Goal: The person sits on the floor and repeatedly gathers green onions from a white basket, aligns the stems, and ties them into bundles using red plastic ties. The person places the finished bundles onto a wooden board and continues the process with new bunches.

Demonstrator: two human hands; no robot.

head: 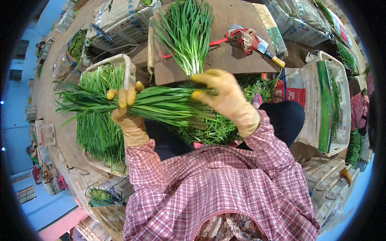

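My left hand (pixel 126 104), in a pale yellow rubber glove, grips a bunch of long flat green leaves (pixel 169 105), apparently garlic chives. The bunch lies crosswise above my lap, its leaves spreading out to the left of the fist. At its right end is my right hand (pixel 224 96), gloved alike and slightly blurred. Its thumb and fingers are apart, with a few leaf ends between them. Just beyond, another bunch of chives (pixel 193 39) lies on a brown board (pixel 241 64), pale stem ends towards me.
A knife (pixel 273 58) with a black and yellow handle lies on the board by a crumpled red cloth (pixel 245 39). Left stands a white plastic crate (pixel 129 69) of chives; right, another crate (pixel 342 120) with a printed sack. Loose trimmings (pixel 220 131) lie between my legs.
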